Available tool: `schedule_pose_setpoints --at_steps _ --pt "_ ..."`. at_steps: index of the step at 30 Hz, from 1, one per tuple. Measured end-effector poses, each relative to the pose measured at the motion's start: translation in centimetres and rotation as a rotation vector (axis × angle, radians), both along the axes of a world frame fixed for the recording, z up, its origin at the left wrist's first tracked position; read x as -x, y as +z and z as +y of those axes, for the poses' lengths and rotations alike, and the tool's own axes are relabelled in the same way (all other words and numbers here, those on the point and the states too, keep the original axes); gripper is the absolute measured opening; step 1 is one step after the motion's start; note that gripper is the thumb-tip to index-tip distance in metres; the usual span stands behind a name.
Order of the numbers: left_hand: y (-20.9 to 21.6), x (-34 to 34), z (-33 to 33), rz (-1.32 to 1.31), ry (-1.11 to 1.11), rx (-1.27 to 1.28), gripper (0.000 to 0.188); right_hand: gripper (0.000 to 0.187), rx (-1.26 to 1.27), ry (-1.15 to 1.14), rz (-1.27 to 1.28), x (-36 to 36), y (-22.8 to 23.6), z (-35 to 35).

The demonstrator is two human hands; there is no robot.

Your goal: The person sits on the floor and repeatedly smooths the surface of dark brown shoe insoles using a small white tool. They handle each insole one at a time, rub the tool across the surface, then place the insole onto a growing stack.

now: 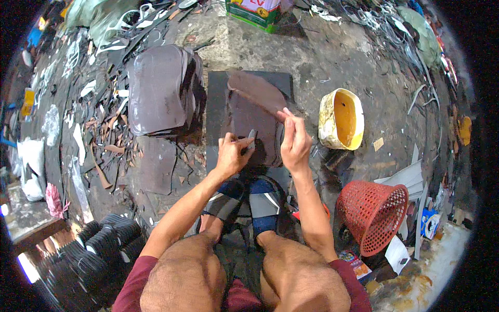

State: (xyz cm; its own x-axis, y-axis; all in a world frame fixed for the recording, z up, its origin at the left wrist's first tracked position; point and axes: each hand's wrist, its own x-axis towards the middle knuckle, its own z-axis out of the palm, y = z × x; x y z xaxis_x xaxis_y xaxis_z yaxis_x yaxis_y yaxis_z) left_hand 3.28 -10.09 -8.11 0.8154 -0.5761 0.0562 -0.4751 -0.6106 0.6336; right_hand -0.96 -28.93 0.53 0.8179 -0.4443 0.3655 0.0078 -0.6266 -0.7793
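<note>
My right hand [296, 143] pinches the edge of a thin brown sole-shaped sheet [254, 92]. The sheet slants up and leftward over a stack of similar brown sheets [248, 115] on a dark flat board [216, 112]. At the near part of that stack, my left hand [233, 155] has its fingers curled and closed. A small grey tip [252, 134] shows at those fingers, too small to identify. To the left stands a taller pile of dark brown sole-shaped sheets [156, 91].
Right of the board is a white tub [327, 122] with yellowish residue inside. A red perforated basket [370, 216] lies tipped at the lower right. Black soles [96, 255] are heaped lower left. A green tin [252, 20] stands far ahead. Scraps [112, 125] litter the floor.
</note>
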Motion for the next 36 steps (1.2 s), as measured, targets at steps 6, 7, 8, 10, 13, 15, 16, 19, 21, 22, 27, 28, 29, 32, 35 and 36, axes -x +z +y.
schedule_pose_setpoints --at_steps 6,7,8,10,13,15,16,19,21,22,27,28,29,32,35,36 --pt "-1.7 0.3 1.3 -0.208 -0.091 -0.050 0.031 0.025 0.106 0.250 0.151 3.2 -4.8 2.6" --pt "-3.8 0.4 2.0 -0.183 -0.100 -0.009 0.034 0.027 0.086 0.291 0.239 3.7 -7.2 3.2" --pt "-4.2 0.4 2.1 -0.155 -0.115 0.037 0.037 0.031 0.017 0.327 0.284 4.1 -8.0 3.5" --pt "-4.1 0.5 1.9 -0.176 -0.126 0.045 0.043 0.034 0.009 0.371 0.271 5.2 -8.6 2.7" --pt "-4.8 0.6 3.4 -0.213 -0.134 -0.064 0.044 0.036 0.103 0.441 0.292 4.7 -6.5 2.8" --pt "-5.1 0.2 4.0 -0.234 -0.117 -0.015 0.043 0.035 0.286 0.488 0.300 3.4 -5.5 3.4" --pt "-4.7 0.5 2.6 -0.248 -0.141 -0.044 0.041 0.029 0.412 0.463 0.269 3.5 -6.4 1.9" --pt "-2.1 0.8 1.8 -0.305 -0.164 -0.156 0.038 0.021 0.305 0.292 0.244 1.6 -6.1 0.0" --pt "-1.5 0.7 1.8 -0.344 -0.158 -0.183 0.037 0.016 0.244 0.200 0.226 -0.2 -4.6 -0.4" --pt "-1.7 0.5 1.8 -0.334 -0.147 -0.169 0.037 0.016 0.243 0.234 0.267 -0.2 -4.4 -0.5" --pt "-4.0 0.0 2.5 -0.311 -0.119 -0.008 0.036 0.022 0.281 0.409 0.316 2.3 -7.2 1.4" --pt "-3.8 0.0 2.1 -0.297 -0.121 0.069 0.036 0.023 0.307 0.402 0.314 2.8 -7.4 1.7" --pt "-3.6 0.3 1.9 -0.299 -0.094 0.068 0.035 0.024 0.331 0.397 0.311 3.0 -7.6 1.9" --pt "-2.8 1.2 2.0 -0.305 -0.032 0.040 0.033 0.026 0.480 0.401 0.411 2.4 -6.9 2.6" --pt "-1.5 4.4 1.4 -0.254 0.031 -0.120 0.032 0.024 0.384 0.436 0.482 0.9 -7.7 1.3" --pt "-0.5 5.3 0.6 -0.233 0.034 -0.165 0.034 0.021 0.316 0.430 0.515 0.4 -8.3 0.4"
